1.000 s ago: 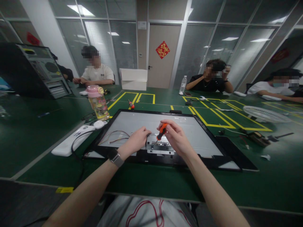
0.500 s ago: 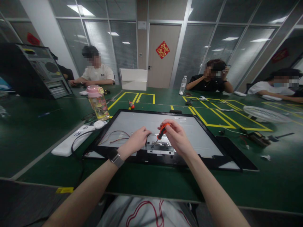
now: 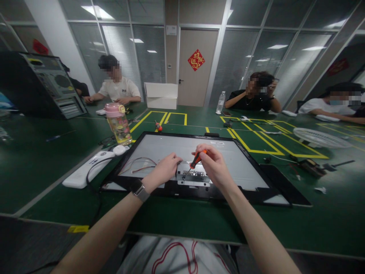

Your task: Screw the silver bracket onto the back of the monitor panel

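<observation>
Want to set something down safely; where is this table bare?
Bare green table shows near right, between the black slab and the table's near edge, and left of the white device. Crowded: the panel, with left hand, right hand and screwdriver over it; also around the bottle.

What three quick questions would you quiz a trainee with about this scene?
1. Which hand holds the screwdriver above the black-edged panel?
2. Pick one: the diamond-shaped sign on the door is mainly A) blue, B) red, C) green.
3. Fill in: the watch with the grey strap is worn on the wearer's own ____ side.

Key: 1. The right hand. 2. B. 3. left.
</observation>
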### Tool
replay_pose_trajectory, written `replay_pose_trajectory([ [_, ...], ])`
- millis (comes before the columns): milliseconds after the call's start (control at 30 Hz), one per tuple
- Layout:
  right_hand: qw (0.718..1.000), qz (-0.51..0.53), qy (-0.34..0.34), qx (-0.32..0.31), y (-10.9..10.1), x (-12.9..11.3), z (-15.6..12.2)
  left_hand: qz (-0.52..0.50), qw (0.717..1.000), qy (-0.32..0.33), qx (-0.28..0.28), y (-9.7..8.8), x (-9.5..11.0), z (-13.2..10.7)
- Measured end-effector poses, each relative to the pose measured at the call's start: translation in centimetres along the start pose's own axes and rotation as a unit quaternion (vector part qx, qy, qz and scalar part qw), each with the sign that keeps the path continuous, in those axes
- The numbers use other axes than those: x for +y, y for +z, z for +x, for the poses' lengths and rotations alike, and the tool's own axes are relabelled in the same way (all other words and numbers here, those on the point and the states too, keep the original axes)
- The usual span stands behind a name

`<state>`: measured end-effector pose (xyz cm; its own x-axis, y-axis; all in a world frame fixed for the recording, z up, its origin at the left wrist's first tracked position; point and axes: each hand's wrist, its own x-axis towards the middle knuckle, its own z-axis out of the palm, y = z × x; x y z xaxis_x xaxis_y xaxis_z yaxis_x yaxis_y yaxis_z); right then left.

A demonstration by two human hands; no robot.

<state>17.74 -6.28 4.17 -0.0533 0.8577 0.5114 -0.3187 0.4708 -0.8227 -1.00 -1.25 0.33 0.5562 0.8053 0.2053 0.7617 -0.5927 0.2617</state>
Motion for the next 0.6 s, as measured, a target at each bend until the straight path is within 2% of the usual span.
replay_pose_trajectory([
  [267,1.000,0.000,0.018,-0.015,0.03,0.20,-0.16,-0.009,1.000,-0.004,-0.006,-0.18,0.11,-0.04],
  [600,1.000,0.001,0.010,0.011,-0.07,0.44,-0.06,-0.013,1.000,0.007,0.005,0.13,-0.17,0.02],
])
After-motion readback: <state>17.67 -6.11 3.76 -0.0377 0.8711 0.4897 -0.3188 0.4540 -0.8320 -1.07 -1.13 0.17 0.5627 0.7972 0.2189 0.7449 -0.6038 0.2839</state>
